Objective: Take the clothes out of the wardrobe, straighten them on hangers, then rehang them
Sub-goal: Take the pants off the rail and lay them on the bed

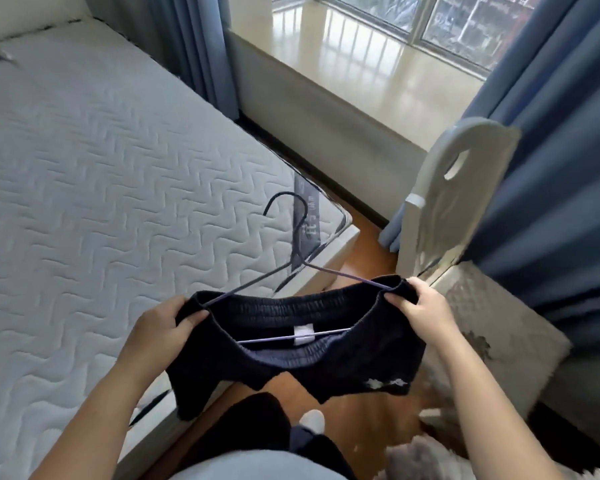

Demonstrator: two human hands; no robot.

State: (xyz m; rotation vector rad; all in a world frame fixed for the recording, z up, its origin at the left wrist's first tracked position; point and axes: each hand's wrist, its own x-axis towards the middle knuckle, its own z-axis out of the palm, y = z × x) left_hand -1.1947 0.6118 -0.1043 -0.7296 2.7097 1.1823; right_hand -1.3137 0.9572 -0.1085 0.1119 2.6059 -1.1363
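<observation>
We hold the dark garment (291, 362) over the floor (368, 237) beside the bed (84, 168). Our left hand (163, 327) and right hand (420, 306), well apart, each grip one end of its waistband. The wire hanger (267, 338) sits inside the waistband.

"What are the hands holding?"

"Dark shorts (291, 365) on a wire hanger (267, 338). The left hand (163, 323) grips one end of the waistband and the right hand (423, 310) pinches the other, so it's held wide between them."

"How does the hanger sit?"

"Its bar runs inside the waistband, past a white label (303, 336). The hook points away, over a corner of the mattress (101, 168)."

"What's nearby?"

"A pale chair (458, 188) and a blue curtain (551, 133) on the right, with wood floor (368, 237) below."
</observation>
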